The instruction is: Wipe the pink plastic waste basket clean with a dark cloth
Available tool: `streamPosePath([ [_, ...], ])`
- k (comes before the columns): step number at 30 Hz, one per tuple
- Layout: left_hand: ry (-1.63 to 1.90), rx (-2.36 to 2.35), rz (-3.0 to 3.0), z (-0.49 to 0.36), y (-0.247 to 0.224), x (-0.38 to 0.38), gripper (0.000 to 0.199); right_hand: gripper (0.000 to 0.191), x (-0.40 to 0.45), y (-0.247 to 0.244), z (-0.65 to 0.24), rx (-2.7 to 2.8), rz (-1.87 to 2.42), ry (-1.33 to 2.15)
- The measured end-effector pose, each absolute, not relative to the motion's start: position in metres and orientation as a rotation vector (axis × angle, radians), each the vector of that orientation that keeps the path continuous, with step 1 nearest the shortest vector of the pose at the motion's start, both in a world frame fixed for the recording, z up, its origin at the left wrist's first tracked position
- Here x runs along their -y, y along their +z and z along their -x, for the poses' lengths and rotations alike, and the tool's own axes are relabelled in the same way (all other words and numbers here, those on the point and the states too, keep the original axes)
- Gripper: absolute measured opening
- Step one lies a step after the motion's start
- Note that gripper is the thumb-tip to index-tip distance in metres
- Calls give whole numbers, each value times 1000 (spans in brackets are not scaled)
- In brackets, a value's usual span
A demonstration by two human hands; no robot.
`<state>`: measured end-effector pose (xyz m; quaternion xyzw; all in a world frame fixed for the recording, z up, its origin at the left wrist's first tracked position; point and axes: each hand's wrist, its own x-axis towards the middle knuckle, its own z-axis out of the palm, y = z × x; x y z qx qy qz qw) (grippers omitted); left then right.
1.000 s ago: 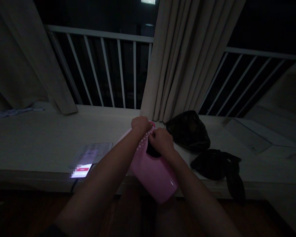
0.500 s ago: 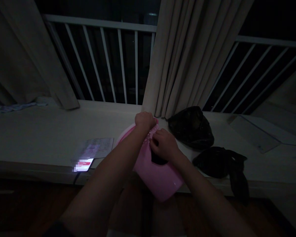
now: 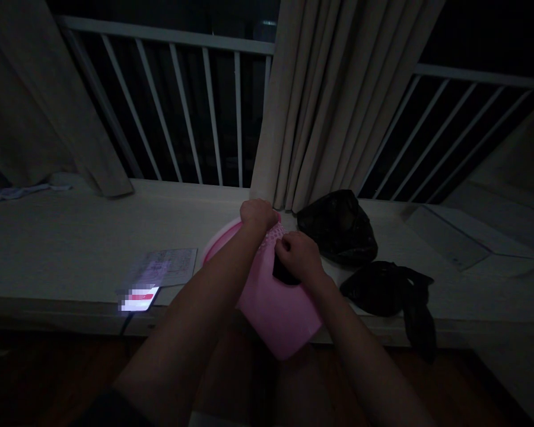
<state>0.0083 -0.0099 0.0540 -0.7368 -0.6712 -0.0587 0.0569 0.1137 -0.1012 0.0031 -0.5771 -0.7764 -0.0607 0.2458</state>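
Observation:
A pink plastic bin lies tilted at the front edge of the white ledge, its open rim toward the window and a band of small holes below the rim. My left hand is closed around the far part of the rim. My right hand is closed on a flat black piece and presses it against the bin's outer side, just below the perforated band. Whether the piece is cloth I cannot tell in this dim light.
Black plastic bags sit to the right, one hanging over the ledge edge. A white box stands further right. A lit phone and a printed sheet lie on the left. Curtains and a white railing stand behind.
The view has shifted slightly, so everything appears a little further left. My right hand has moved slightly up along the bin's side with the black piece. My left hand keeps its grip.

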Motion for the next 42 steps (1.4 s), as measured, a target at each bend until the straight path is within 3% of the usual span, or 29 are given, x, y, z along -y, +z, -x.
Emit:
streamPosePath([
  [24, -218, 2025, 2219, -7, 51, 10, 46, 22, 105, -2, -122, 1990, 1090, 102],
  [33, -257, 2016, 2259, -7, 53, 12, 45, 18, 105, 8, -127, 1560, 963, 460],
  [37, -245, 2024, 2258, -9, 53, 10, 46, 29, 99, 22, -134, 1361, 914, 790],
  [42, -218, 2018, 2267, -11, 52, 8, 45, 28, 93, 29, -119, 1408, 866, 1224],
])
